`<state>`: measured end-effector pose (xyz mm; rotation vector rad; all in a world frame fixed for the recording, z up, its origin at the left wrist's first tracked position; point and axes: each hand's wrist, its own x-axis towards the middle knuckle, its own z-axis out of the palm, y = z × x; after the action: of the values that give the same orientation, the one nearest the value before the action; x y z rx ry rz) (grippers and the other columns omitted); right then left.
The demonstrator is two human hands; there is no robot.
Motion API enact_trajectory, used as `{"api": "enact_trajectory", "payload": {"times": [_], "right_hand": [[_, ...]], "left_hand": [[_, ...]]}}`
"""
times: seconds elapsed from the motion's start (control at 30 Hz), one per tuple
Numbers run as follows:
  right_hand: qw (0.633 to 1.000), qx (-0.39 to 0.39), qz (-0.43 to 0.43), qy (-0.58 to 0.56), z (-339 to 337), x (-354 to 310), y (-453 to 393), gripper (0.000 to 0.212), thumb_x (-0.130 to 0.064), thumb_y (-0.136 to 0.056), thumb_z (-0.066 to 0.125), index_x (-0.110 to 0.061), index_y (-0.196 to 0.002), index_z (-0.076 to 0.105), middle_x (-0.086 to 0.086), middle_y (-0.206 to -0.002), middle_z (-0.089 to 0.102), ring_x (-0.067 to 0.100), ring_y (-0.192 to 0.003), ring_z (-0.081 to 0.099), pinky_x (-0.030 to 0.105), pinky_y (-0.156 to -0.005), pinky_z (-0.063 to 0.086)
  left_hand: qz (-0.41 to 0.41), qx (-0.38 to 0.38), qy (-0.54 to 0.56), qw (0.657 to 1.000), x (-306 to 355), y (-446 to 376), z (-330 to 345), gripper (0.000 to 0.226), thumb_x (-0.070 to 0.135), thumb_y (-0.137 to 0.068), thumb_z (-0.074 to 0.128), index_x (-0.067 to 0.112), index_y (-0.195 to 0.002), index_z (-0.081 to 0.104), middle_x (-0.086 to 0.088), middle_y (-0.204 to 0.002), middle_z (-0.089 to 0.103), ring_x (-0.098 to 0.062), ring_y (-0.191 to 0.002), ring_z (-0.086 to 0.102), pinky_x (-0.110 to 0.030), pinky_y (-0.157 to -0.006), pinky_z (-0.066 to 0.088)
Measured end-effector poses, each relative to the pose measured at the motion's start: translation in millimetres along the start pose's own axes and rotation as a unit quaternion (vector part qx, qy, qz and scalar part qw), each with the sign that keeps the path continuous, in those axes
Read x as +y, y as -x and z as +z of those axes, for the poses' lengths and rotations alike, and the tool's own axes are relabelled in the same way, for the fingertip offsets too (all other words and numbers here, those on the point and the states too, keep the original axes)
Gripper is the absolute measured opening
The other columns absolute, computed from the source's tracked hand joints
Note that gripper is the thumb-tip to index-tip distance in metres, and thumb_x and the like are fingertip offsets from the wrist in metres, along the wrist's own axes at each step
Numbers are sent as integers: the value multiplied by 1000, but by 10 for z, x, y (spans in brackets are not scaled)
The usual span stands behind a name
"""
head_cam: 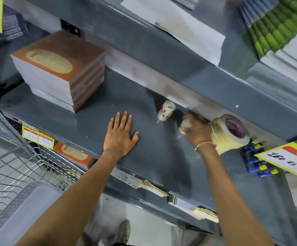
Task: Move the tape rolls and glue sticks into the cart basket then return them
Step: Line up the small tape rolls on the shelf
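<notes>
your right hand holds a small tape roll in a closed grip near the shelf back edge; it may topple the stacked masking tape touching your wrist. left hand lies flat, empty. the cart basket shows no stock; glue sticks lie at the shelf's right end.

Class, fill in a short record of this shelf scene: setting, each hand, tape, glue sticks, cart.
setting: grey shop shelf with a stack of notebooks
left hand: flat on the shelf, holding nothing
right hand: closed on a small tape roll, blurred
other tape: small pack lying on the shelf; large masking tape rolls beside the right hand
glue sticks: on the shelf, far right
cart basket: lower left, below the shelf
</notes>
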<state>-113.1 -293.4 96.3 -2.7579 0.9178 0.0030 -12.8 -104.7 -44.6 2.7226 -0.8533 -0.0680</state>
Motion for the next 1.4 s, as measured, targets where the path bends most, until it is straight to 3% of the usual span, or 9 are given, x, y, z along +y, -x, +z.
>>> {"api": "enact_trajectory", "payload": {"times": [0.07,0.2,0.5,0.8,1.0,1.1,1.17,1.27,1.4], "right_hand": [[999,-38,16,-4,-237,83,-183,35,-1,-87,54,0,-122,58,17,-109,62,26,-101,59,-5,-78,38],[995,-99,11,27,-235,151,-431,33,-12,-92,52,-6,-125,54,19,-136,51,33,-124,49,36,-105,38],[983,-177,15,46,-201,19,-425,49,-11,-96,50,-5,-142,36,19,-147,36,31,-135,37,26,-106,31],[990,-127,58,12,-188,15,-436,34,4,-89,52,10,-122,56,27,-133,53,39,-122,50,15,-70,44],[989,-139,36,39,-222,-23,-391,57,-17,-88,63,-7,-140,41,18,-142,45,31,-130,44,29,-105,35],[997,-21,-10,75,-226,-52,-280,58,-36,-82,64,-11,-132,50,22,-136,51,38,-124,50,40,-105,41],[996,34,-44,75,-137,-287,-24,41,-38,-84,59,-8,-111,61,27,-117,61,43,-108,58,45,-92,50],[982,13,-184,-38,217,-928,689,17,-26,-87,60,-10,-85,67,20,-88,72,36,-84,69,39,-74,53],[911,-181,-346,-133,1182,-2034,1707,8,-19,-84,66,-14,-80,71,6,-81,76,23,-75,70,31,-71,52]], "left_hand": [[-1,3,-1,1000,-1,-4,3,70,56,-93,16,17,-149,3,-5,-160,4,-25,-148,-2,-42,-122,4],[-3,3,2,1000,-7,-6,8,70,57,-93,17,17,-149,4,-5,-160,5,-25,-148,-2,-42,-122,4],[-6,4,5,1000,-10,-8,18,70,58,-92,16,18,-149,6,-5,-160,5,-25,-148,-2,-42,-122,4],[-4,7,6,1000,-5,-16,44,71,59,-91,15,19,-149,6,-4,-160,7,-24,-148,0,-42,-123,5],[-10,-14,-3,1000,-19,-11,11,71,59,-91,16,19,-149,5,-4,-160,4,-25,-148,-3,-43,-123,3],[4,-60,53,997,-30,0,-125,71,53,-93,31,17,-149,7,-7,-160,5,-27,-148,-3,-45,-122,4],[13,-60,223,973,-174,162,-393,69,42,-93,47,14,-148,15,-10,-159,13,-28,-147,5,-44,-122,9],[-67,158,398,901,-623,843,-829,43,24,-90,59,11,-130,50,-10,-132,56,-13,-126,46,-19,-107,29],[-437,336,353,756,-1798,2477,-555,11,24,-90,60,17,-85,66,-5,-83,69,-10,-76,61,-24,-72,47]]}}
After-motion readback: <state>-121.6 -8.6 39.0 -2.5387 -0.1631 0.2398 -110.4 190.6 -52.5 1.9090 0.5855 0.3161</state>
